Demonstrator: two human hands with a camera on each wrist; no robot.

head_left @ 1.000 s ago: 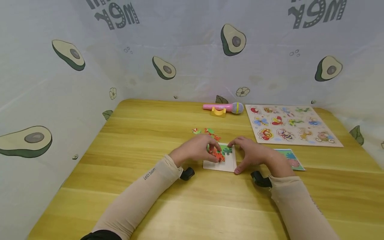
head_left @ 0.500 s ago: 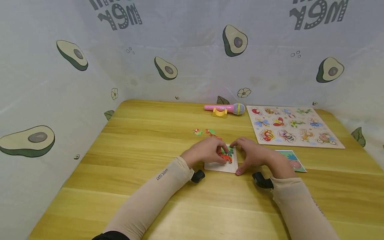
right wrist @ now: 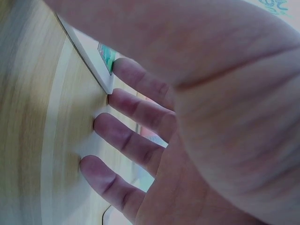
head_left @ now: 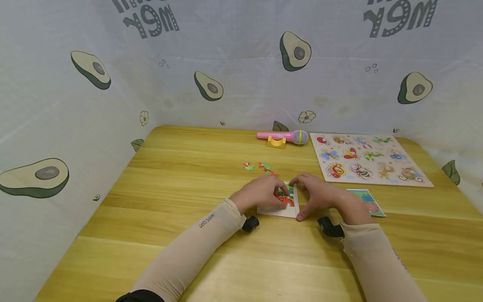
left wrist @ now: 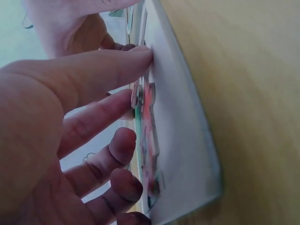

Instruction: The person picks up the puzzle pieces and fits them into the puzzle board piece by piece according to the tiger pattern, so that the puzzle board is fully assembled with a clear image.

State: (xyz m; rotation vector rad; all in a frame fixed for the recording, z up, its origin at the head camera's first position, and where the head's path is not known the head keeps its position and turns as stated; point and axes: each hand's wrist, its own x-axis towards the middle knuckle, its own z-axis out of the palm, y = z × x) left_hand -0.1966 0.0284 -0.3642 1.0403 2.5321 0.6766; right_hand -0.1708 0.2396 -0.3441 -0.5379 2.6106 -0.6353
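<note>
Your left sleeve reads "Lets Slim"; print on your right sleeve is too small to read. On the curtain, big gray letters, reversed and cut off, resemble "mer".

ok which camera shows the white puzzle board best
The head view: it shows the white puzzle board from above, though the left hand hides part. The left wrist view shows it close but steeply slanted, with puzzle pieces nearly edge-on. The right wrist view shows only one corner and some edge, with a bit of green.
</note>
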